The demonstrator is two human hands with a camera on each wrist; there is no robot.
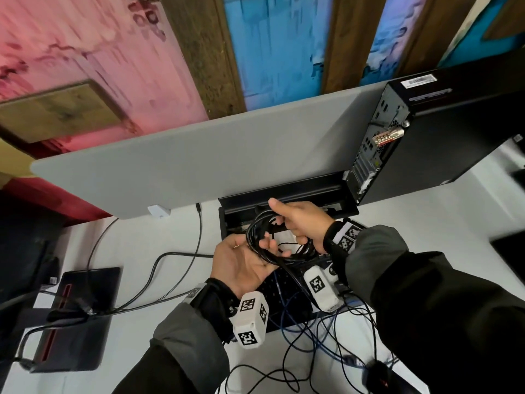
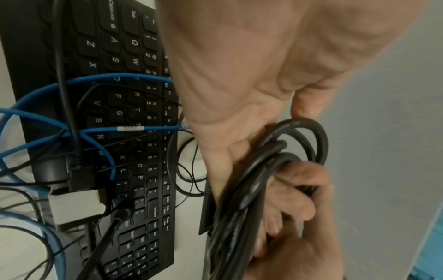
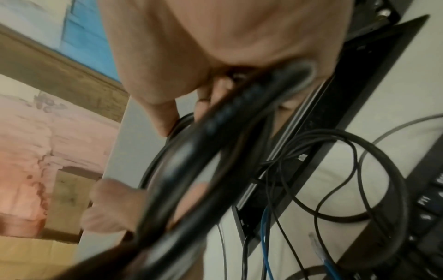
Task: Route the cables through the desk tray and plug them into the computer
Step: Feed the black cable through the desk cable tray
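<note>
Cable: I see the coiled black cable (image 1: 257,240) held just above the open black desk tray (image 1: 284,194), near the black tower computer (image 1: 426,137).
Hands: the left hand (image 1: 241,263) cups the coil with its fingers curled through. The right hand (image 1: 301,223) clenches the upper loops.
Risk: I judge the loops could knot or snag the loose blue network cable (image 2: 95,130) while unwinding.
Writing: the black keyboard (image 2: 134,113) shows Tab and CapsLock. The computer's white barcode sticker (image 1: 420,80) is too small to read.

The black keyboard (image 2: 134,132), left of the left hand (image 2: 239,79) and its fingers (image 2: 220,170), bears white legends: Tab, CapsLock, Q, W, A, S, Z, X, digits. The white tag (image 2: 129,128) on the blue cable (image 2: 59,132) and the barcode label (image 1: 420,80) on the computer (image 1: 443,143) are too small to read.
</note>
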